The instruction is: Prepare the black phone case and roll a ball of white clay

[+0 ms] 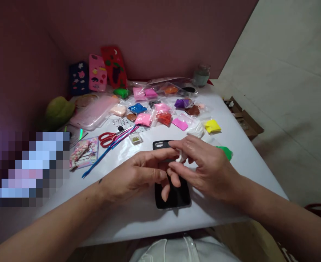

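A small lump of white clay (181,157) is pinched between the thumb and fingers of my right hand (212,167). My left hand (144,169) reaches in from the other side, its index finger stretched to touch the lump. The left thumb stands apart from that finger, and the other left fingers curl loosely below. Under both hands a black phone case (173,196) lies on the white table (133,225), partly covered by the fingers. Just behind my right hand is a bright green packet (226,153).
Red scissors (107,139), blue and pink tools (97,162) and a small clear box (135,138) lie left of the case. Several coloured clay packets (164,117) spread behind. Decorated cases (97,72) lean on the wall near a green fruit (59,111); a glass jar (202,75) stands back right.
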`<act>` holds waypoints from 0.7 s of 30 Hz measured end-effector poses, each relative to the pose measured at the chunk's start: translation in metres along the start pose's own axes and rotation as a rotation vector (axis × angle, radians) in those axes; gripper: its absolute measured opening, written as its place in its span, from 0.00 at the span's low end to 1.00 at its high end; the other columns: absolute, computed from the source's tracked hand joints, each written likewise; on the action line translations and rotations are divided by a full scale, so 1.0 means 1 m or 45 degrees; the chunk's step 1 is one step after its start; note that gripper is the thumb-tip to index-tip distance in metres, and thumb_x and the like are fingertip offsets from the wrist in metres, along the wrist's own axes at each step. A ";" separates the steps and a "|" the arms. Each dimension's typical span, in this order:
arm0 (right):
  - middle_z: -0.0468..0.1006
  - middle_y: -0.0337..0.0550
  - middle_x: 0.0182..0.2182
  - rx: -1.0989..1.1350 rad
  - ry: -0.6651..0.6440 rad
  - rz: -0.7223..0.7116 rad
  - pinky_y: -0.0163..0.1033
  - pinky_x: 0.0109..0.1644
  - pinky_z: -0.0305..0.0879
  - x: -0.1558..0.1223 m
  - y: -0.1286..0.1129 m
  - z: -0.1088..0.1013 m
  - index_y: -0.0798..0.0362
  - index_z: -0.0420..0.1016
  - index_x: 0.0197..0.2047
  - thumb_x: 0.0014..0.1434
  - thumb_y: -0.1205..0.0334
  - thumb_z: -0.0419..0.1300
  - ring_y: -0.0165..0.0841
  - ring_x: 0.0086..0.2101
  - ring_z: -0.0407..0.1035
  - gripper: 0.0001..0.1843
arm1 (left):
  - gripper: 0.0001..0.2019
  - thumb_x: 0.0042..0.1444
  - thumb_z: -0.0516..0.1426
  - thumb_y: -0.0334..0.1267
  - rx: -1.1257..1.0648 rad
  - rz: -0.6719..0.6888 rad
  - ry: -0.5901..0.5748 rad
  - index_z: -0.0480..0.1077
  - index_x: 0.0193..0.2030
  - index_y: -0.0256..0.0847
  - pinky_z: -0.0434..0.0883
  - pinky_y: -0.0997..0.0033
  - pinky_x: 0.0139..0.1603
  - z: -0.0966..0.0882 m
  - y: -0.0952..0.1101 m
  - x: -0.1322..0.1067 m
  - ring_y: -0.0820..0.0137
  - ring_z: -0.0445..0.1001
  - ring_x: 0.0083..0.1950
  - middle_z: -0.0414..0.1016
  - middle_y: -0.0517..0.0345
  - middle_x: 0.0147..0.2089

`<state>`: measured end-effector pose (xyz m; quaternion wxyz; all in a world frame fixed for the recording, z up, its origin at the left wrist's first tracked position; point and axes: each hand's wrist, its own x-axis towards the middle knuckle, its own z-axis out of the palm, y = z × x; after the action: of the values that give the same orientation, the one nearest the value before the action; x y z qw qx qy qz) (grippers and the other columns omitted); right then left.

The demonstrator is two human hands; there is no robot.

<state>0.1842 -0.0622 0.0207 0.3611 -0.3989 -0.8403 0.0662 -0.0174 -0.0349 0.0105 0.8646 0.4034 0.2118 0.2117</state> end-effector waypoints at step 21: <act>0.76 0.37 0.29 1.518 0.190 0.996 0.31 0.20 0.67 0.024 0.027 -0.007 0.54 0.72 0.43 0.54 0.59 0.69 0.28 0.22 0.71 0.16 | 0.06 0.47 0.60 0.28 -0.102 0.564 0.605 0.76 0.33 0.32 0.67 0.79 0.21 -0.009 0.036 0.002 0.81 0.64 0.21 0.72 0.58 0.30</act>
<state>0.1953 -0.0278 0.0285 0.5240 -0.4092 -0.4296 0.6111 -0.0281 -0.0072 0.0333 0.7392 0.3447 0.3061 0.4910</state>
